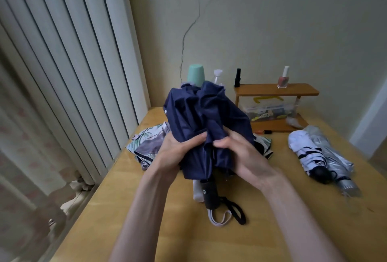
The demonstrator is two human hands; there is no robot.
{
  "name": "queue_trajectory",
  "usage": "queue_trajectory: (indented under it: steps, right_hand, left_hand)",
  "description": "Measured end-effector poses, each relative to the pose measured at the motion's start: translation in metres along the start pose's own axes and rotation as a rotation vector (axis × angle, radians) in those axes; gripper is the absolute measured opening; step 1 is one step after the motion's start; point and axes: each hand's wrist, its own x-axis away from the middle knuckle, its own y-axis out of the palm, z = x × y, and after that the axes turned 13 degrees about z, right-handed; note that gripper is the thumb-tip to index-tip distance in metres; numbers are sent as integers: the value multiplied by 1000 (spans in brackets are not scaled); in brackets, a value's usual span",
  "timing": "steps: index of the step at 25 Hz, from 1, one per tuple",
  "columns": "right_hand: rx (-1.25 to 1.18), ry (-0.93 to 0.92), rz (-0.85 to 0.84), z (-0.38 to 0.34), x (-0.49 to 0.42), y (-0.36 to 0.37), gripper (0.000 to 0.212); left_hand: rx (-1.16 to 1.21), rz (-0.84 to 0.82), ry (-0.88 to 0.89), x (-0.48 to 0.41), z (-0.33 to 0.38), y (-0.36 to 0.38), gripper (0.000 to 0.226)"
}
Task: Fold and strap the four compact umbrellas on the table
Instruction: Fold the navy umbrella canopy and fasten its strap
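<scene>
A navy blue compact umbrella (205, 115) stands tilted away from me above the wooden table (117, 199), its canopy loose and bunched. My left hand (178, 148) grips the lower canopy from the left. My right hand (238, 150) pinches the fabric from the right. Its black handle (210, 195) with a black wrist loop points toward me. A floral umbrella (146, 144) lies unfolded behind it, its white handle (198, 191) beside the black one. On the right lies a white and silver umbrella (314, 152) with black trim.
A small wooden shelf (276, 90) at the back carries a nail polish bottle (283, 78) and a black tube (237, 77), with a clear plastic box (270, 111) under it. A mint cup (195, 74) and spray bottle (217, 75) stand behind the umbrella. Vertical blinds hang on the left.
</scene>
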Motion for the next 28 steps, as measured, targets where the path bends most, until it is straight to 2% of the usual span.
queue_trajectory:
  steps: [1, 2, 4, 5, 6, 8, 10, 11, 12, 14, 16, 18, 19, 22, 24, 26, 28]
  right_hand:
    - [32, 45, -44, -8, 4, -5, 38]
    - [178, 34, -36, -16, 6, -11, 32]
    - [467, -75, 137, -32, 9, -24, 18]
    - [492, -126, 282, -39, 9, -29, 14]
    - [434, -190, 438, -45, 9, -35, 15]
    - [336, -311, 647, -49, 7, -46, 41]
    - [379, -211, 582, -41, 2, -42, 84]
    - [379, -107, 481, -34, -1, -32, 100]
    - [355, -30, 379, -24, -5, -19, 105]
    - [298, -21, 292, -5, -15, 2, 87]
    - [191, -65, 383, 7, -23, 14, 64]
    - [92, -65, 476, 11, -28, 11, 50]
    - [51, -67, 483, 11, -28, 10, 46]
    - [-77, -125, 445, 8, -26, 11, 44]
    - [-122, -142, 396, 6, -22, 16, 42]
    - [-135, -92, 287, 2, -18, 17, 40]
    - [-161, -23, 126, -6, -12, 14, 42]
  left_hand:
    - [26, 20, -10, 1, -5, -4, 42]
    - [30, 39, -16, 1, -8, -8, 41]
    - [5, 74, -22, 0, -16, -11, 40]
    - [6, 95, -23, -1, -17, -11, 40]
    - [10, 111, -30, -1, -17, -11, 42]
    - [22, 108, -35, -4, -16, -12, 49]
    - [24, 66, -14, -6, -16, -12, 53]
    - [21, 38, -5, -5, -18, -10, 55]
    - [9, 13, 2, -3, -19, -5, 53]
    - [-33, -31, 37, -1, -21, 7, 41]
    - [-164, -54, 114, 1, -19, 18, 23]
    - [-355, -29, 260, -3, -13, 19, 17]
    - [-450, -46, 333, -5, -9, 17, 22]
    - [-276, -200, 168, -3, -3, 16, 47]
    - [-267, -190, 223, -4, -7, 20, 60]
    - [-273, -165, 267, -5, -9, 19, 67]
    - [-227, -152, 227, -9, -14, 12, 64]
